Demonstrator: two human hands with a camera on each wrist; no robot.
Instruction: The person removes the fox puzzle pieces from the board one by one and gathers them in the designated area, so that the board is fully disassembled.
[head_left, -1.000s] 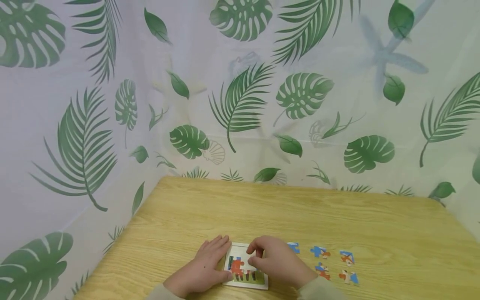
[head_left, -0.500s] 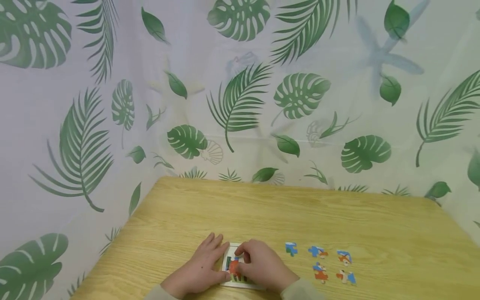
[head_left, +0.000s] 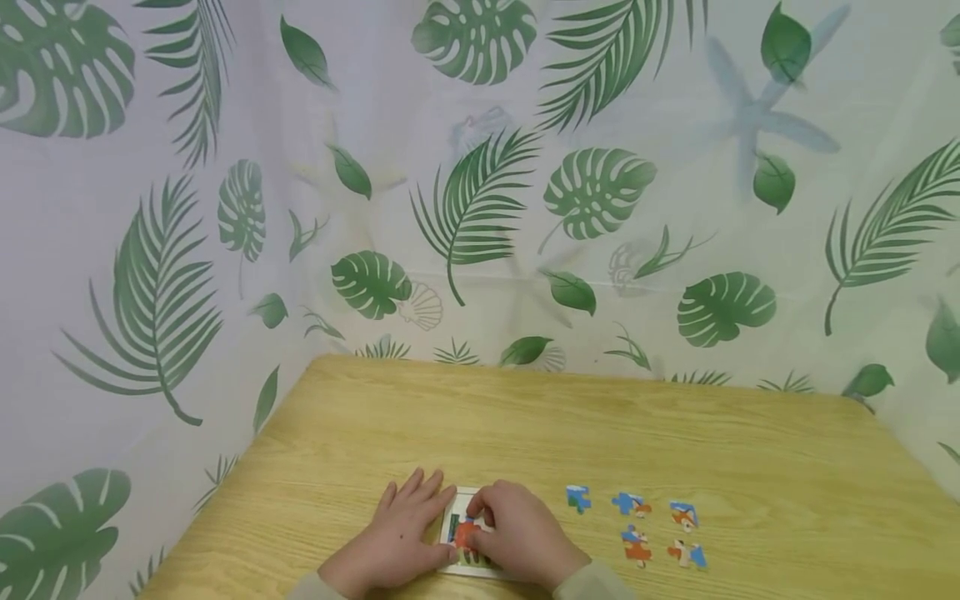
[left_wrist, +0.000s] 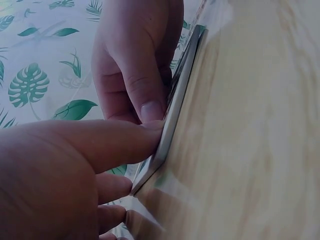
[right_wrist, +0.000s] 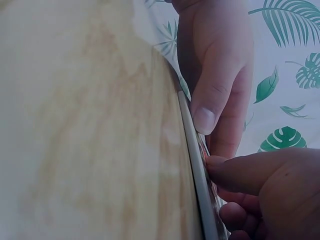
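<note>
**Red piece [head_left: 463, 532] sits right under my right hand [head_left: 521, 533]**

So it's inside the white-framed tray [head_left: 480, 572], left half, just below my right thumb and index finger. Those are curled down onto it, but can't tell if I'm actually pinching it or only pressing. Can't call the piece's long axis either, my fingers cover too much. The tray looks longer running away from me, and the dark legs [head_left: 467, 555] in the picture point my way. Left hand [head_left: 401, 533] is spread, thumb resting on the near-left corner. Five loose pieces [head_left: 637, 547] lie off to the right on the table [head_left: 375, 433].
</note>
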